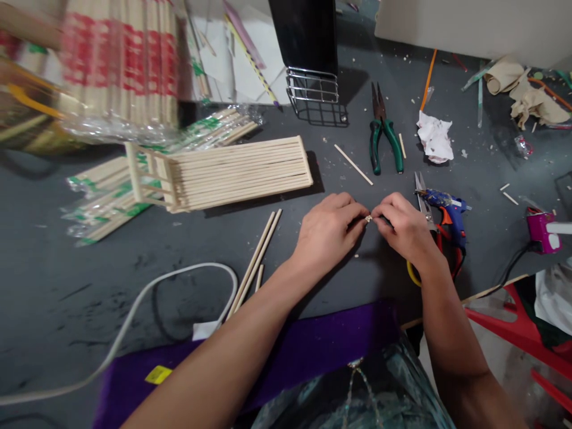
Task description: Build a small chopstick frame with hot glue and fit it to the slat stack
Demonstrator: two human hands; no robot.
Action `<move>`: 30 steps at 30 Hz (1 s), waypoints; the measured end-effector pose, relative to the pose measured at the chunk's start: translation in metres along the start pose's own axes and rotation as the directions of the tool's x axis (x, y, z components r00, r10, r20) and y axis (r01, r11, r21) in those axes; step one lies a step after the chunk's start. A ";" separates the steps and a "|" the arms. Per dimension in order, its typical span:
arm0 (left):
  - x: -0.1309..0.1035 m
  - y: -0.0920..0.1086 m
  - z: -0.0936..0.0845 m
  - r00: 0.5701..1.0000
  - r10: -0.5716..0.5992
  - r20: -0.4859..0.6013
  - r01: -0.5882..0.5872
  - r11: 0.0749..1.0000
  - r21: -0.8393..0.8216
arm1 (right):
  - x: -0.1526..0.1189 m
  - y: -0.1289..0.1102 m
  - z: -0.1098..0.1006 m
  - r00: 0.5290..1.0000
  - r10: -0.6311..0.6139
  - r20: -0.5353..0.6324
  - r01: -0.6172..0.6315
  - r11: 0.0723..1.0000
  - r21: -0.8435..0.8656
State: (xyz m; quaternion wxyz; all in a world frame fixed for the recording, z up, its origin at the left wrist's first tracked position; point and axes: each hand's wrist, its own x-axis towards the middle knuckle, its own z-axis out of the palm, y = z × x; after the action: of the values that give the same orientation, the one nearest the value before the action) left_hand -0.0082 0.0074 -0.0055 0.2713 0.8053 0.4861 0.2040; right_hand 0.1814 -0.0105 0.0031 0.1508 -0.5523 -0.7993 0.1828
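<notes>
Near the middle of the grey table, my left hand (328, 229) and my right hand (402, 226) meet fingertip to fingertip. Both are closed in a pinch on a tiny pale wooden piece (368, 219), mostly covered by the fingers. Left of them lies a small model of wooden sticks (241, 173), with a flat slatted part and a ladder-like frame at its left end. Loose round sticks (254, 265) rest beside my left forearm. A thin short stick (353, 164) lies just beyond my hands.
Green-handled pliers (385, 134), a blue glue gun (453, 214) and cutters with red and yellow handles (413, 273) lie near my right hand. A phone (306, 33) stands in a wire holder. Packed chopsticks (120, 65) fill the upper left. A white cable (134, 310) curves at left.
</notes>
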 end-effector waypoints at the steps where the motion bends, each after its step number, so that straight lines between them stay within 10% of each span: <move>1: 0.000 0.000 0.000 1.000 0.001 0.000 -0.001 1.000 0.001 | 0.000 0.000 0.000 1.000 -0.001 -0.002 0.001 1.000 -0.002; 30: 0.000 0.000 0.002 1.000 0.006 -0.013 -0.006 1.000 0.015 | 0.000 -0.001 0.004 1.000 0.004 -0.011 -0.004 0.999 -0.045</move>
State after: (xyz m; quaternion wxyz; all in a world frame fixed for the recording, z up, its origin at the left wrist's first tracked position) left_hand -0.0072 0.0075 -0.0067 0.2613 0.8074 0.4871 0.2063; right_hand 0.1792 -0.0109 0.0001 0.1424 -0.5582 -0.8012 0.1622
